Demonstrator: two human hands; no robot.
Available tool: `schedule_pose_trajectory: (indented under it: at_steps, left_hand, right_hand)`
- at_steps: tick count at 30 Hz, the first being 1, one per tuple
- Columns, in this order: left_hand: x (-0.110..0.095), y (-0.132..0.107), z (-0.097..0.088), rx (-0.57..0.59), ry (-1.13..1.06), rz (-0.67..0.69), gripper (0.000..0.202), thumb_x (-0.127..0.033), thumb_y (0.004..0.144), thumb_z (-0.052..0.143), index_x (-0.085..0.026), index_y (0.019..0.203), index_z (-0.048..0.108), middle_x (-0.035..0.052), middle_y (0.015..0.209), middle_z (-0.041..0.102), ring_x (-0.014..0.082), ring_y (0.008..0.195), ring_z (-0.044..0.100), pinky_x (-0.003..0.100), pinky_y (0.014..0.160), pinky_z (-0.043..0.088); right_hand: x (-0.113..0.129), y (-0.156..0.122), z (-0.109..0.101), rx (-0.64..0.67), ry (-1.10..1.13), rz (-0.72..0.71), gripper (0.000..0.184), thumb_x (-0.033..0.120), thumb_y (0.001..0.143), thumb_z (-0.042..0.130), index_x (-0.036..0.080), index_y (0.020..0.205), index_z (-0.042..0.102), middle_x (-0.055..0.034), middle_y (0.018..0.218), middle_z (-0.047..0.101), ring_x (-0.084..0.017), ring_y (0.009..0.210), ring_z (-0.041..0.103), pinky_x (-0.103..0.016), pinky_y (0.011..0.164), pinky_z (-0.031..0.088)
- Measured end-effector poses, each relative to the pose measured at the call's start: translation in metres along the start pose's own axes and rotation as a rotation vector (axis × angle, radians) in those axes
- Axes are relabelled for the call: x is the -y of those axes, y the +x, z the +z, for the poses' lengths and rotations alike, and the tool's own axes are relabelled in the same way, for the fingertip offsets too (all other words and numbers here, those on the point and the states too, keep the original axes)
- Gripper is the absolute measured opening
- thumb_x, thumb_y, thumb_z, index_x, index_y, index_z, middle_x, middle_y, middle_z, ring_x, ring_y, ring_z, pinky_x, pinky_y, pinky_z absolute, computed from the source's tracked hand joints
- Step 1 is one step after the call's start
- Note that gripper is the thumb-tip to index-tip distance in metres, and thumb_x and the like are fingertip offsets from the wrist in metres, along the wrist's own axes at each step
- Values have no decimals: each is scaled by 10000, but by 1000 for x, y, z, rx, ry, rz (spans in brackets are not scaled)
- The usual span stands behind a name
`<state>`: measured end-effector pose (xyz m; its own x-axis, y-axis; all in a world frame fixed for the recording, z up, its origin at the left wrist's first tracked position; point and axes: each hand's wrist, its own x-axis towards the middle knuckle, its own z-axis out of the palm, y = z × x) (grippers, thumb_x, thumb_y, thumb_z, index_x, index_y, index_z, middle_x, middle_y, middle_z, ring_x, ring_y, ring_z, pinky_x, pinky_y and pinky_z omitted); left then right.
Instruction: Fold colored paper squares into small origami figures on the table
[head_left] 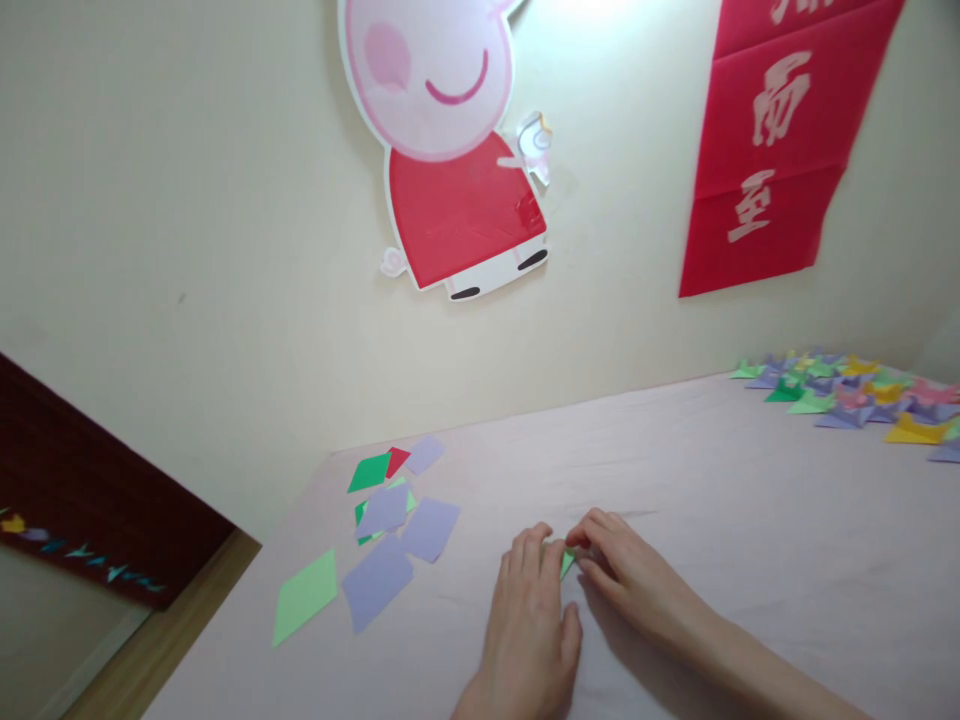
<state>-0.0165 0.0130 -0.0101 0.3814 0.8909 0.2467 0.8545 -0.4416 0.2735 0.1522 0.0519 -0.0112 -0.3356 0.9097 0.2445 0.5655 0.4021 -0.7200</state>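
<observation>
A small light green piece of paper [568,562] lies on the table between my hands, mostly covered by fingers. My left hand [529,610] rests over its left side, fingertips holding it down against the tabletop and thumb set apart. From the right, my right hand [619,570] reaches in with thumb and fingers closed at the paper's edge. How the paper is folded cannot be made out. Left of my hands lie loose paper squares: a light green sheet [306,597], a large purple sheet [377,583], another purple sheet [431,529] and a dark green sheet [369,472].
Many folded paper figures [862,395] in several colours stand at the table's far right. A red paper piece [397,461] lies at the back left. Behind the pale table [675,460] rises a wall with a pig cutout [465,210] and a red banner [772,150].
</observation>
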Motion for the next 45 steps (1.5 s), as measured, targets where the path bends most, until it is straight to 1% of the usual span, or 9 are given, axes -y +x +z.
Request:
schedule_pose_trajectory:
  at_steps: [4, 9, 14, 19, 24, 29, 34, 38, 45]
  left_hand:
    - [17, 14, -14, 125, -111, 147, 574, -3, 798, 449, -219, 1329, 476, 55, 1365, 536, 176, 1238, 480, 346, 1074, 409]
    - [12, 18, -13, 177, 39, 95, 349, -119, 889, 542, -205, 1228, 531, 60, 1235, 591, 223, 1081, 560, 392, 938, 496]
    - [2, 16, 4, 86, 140, -65, 252, -222, 854, 683, -141, 1060, 562, 152, 1340, 511, 259, 1057, 594, 415, 879, 526]
    - [7, 17, 2, 56, -42, 22, 265, -293, 833, 723, -186, 1008, 555, 75, 1216, 592, 256, 1080, 554, 423, 916, 498]
    - [26, 15, -13, 84, -304, 97, 303, -213, 794, 750, -216, 1004, 532, 30, 1148, 602, 222, 1085, 522, 372, 962, 446]
    - [39, 13, -6, 99, -259, 140, 306, -163, 758, 746, -213, 978, 539, 42, 1062, 596, 232, 989, 533, 359, 841, 465]
    - [44, 12, 13, -13, -197, 241, 217, -97, 756, 650, -191, 910, 530, 54, 972, 600, 232, 895, 546, 350, 749, 456]
    - [48, 11, 19, -58, -221, 300, 149, -81, 805, 552, -189, 904, 523, 57, 937, 603, 219, 856, 553, 333, 716, 439]
    - [43, 17, 17, -23, -302, 175, 137, -79, 868, 496, -203, 810, 494, 39, 874, 580, 205, 845, 537, 328, 722, 416]
  right_hand:
    - [0, -1, 0, 38, -113, 24, 164, 87, 816, 491, 203, 838, 605, -58, 897, 623, -223, 886, 580, -368, 814, 481]
    - [-7, 8, -2, 68, -161, -4, 206, 55, 825, 477, 192, 909, 607, -63, 928, 625, -226, 902, 564, -377, 821, 466]
    - [-9, 12, -4, 110, -161, -32, 170, 93, 873, 453, 195, 875, 590, -61, 900, 615, -219, 861, 551, -378, 789, 456]
    - [-11, 2, 7, 144, -97, -38, 181, 115, 885, 458, 211, 928, 605, -75, 975, 612, -234, 921, 550, -404, 831, 457]
    - [-20, -1, 16, 119, 73, -33, 200, 172, 958, 392, 236, 973, 581, -59, 985, 617, -217, 948, 570, -385, 849, 475]
    - [-18, 3, 10, 116, 131, 4, 156, 181, 948, 431, 236, 1019, 559, -46, 992, 627, -201, 941, 587, -357, 832, 495]
    - [-7, 2, 2, 125, 13, -87, 236, 15, 823, 418, 209, 865, 546, -42, 888, 603, -213, 876, 551, -362, 754, 468]
    - [-3, -2, -1, 132, -50, -58, 299, -58, 729, 432, 196, 828, 557, -36, 862, 588, -214, 848, 521, -375, 750, 429]
    - [-7, 2, -3, 185, -1, 5, 156, 58, 849, 573, 198, 781, 572, -12, 827, 590, -196, 844, 504, -352, 762, 405]
